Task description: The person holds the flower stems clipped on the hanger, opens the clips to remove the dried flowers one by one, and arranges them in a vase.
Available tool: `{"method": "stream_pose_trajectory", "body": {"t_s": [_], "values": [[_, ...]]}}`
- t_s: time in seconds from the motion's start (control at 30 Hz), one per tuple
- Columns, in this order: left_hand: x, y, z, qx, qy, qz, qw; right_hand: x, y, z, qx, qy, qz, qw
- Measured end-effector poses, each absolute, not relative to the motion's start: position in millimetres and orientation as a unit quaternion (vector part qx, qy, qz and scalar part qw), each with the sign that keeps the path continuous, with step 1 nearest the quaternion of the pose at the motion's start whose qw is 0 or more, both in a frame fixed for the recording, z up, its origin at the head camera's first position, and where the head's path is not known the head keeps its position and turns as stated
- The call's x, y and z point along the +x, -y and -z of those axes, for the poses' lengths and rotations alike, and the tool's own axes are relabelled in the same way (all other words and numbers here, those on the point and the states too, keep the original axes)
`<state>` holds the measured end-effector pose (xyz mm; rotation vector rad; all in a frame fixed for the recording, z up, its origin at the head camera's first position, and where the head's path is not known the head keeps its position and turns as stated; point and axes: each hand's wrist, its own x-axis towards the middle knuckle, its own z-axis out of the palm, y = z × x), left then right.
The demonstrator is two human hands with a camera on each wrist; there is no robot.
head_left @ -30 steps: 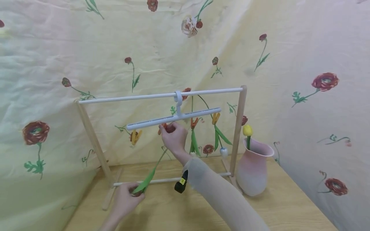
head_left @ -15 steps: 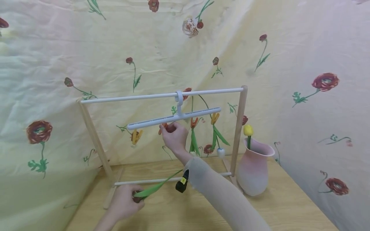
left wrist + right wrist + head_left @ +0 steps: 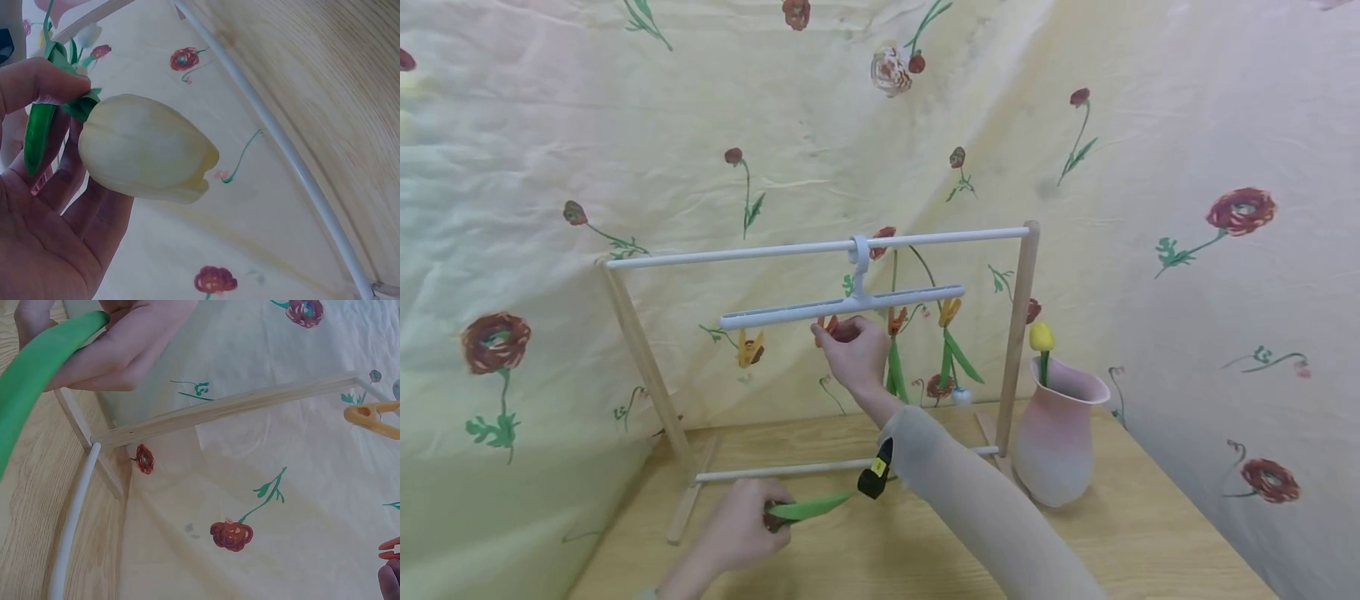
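My left hand (image 3: 748, 525), low over the table, pinches an artificial tulip (image 3: 147, 150) by its stem just below the bloom. The bloom is cream and lies along my fingers in the left wrist view; its green leaf (image 3: 812, 507) points right in the head view. Higher up, my right hand (image 3: 859, 354) pinches an orange clothespin (image 3: 826, 327) under the pale blue hanger (image 3: 790, 313). The hanger hangs by its hook from the rack's white top bar (image 3: 737, 252). A yellow-orange clothespin (image 3: 749, 348) on the hanger's left end grips nothing.
Another orange clothespin (image 3: 897, 320) and a yellow-orange one on the hanger's right half hold tulips head down, one with a white bloom (image 3: 961, 397). A pink and white vase (image 3: 1054, 442) with a yellow tulip (image 3: 1042, 337) stands right of the rack. Flower-printed cloth (image 3: 647, 125) hangs behind.
My left hand has moved slightly right, and its tulip has swung from pointing up to pointing right. The hanger has tipped closer to level. My right hand stays at the orange clothespin.
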<state>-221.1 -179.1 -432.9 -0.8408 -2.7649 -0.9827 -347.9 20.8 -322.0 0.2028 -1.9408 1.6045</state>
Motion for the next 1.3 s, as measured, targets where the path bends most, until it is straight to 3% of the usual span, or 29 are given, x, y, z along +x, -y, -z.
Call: {"method": "stream_pose_trajectory", "body": {"t_s": [0.9, 1.3], "values": [[-222, 169, 430, -0.285, 0.903, 0.322, 0.026, -345, -43, 330, 0.110, 0.745, -0.597, 0.277], [-222, 168, 427, -0.283, 0.905, 0.316, 0.030, -332, -49, 321, 0.163, 0.740, -0.583, 0.294]]}}
